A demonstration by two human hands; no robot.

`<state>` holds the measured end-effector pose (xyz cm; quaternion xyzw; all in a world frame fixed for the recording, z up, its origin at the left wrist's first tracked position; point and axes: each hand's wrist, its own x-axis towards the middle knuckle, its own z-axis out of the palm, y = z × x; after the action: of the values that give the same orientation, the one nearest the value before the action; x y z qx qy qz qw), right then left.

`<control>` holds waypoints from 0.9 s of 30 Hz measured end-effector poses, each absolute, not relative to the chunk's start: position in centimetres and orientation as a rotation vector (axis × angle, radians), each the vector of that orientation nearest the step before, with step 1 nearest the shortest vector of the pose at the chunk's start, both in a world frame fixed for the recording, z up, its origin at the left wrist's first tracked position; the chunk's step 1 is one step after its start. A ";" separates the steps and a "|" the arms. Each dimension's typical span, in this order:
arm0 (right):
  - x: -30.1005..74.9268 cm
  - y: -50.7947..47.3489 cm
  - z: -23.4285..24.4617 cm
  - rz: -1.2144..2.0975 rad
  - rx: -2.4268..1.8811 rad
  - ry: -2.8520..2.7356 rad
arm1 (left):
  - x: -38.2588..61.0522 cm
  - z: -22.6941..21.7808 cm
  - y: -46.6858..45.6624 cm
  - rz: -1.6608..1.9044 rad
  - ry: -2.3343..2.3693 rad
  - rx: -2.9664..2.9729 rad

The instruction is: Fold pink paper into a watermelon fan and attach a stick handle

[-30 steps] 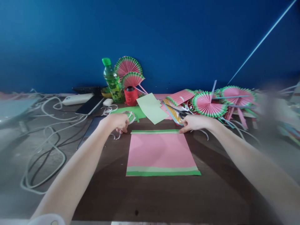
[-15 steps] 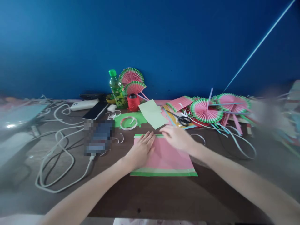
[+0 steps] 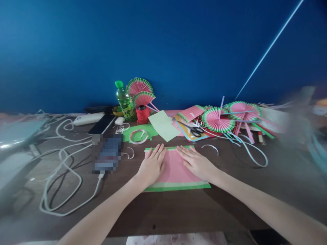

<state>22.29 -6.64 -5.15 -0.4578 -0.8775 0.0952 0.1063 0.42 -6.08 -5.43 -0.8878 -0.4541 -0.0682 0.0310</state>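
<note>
A pink sheet of paper [image 3: 173, 170] with green and pale green strips along its near and far edges lies flat on the brown table. My left hand [image 3: 152, 165] rests on its left part, fingers stretched toward the far green edge. On the right part lies my right hand [image 3: 195, 161], palm down with its fingers extended and the tips at the far strip. Neither hand grasps anything. Just beyond the sheet are a pale green paper [image 3: 163, 125] and a roll of tape [image 3: 138, 136] on green paper [image 3: 127, 133].
Scissors [image 3: 192, 130] lie at the back, near pleated pink-and-green paper fans [image 3: 219, 119]. A green-capped bottle [image 3: 124, 102] and a red container [image 3: 142, 114] stand by the blue wall. To the left are a phone [image 3: 108, 153] and a looped white cable [image 3: 43, 197].
My right hand has gone from curled fingers at the far edge to lying flat on the pink sheet. My left hand stays on the sheet. The view has shifted slightly.
</note>
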 end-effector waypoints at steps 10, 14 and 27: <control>24.8 -7.7 -6.0 0.276 -1.480 -2.516 | 0.1 -4.6 -6.5 -0.134 -1.501 -2.779; 24.8 -7.6 -6.3 0.279 -1.449 -2.491 | -1.0 -4.8 -6.8 -0.159 -1.528 -2.781; 25.0 -7.3 -6.4 0.309 -1.435 -2.459 | -5.4 -4.7 -8.3 -0.224 -1.630 -2.662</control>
<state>25.00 -7.29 -6.44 -0.4963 -0.8504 0.1067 0.1384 -5.42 -8.35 -4.71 -0.8506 -0.5209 -0.0716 0.0062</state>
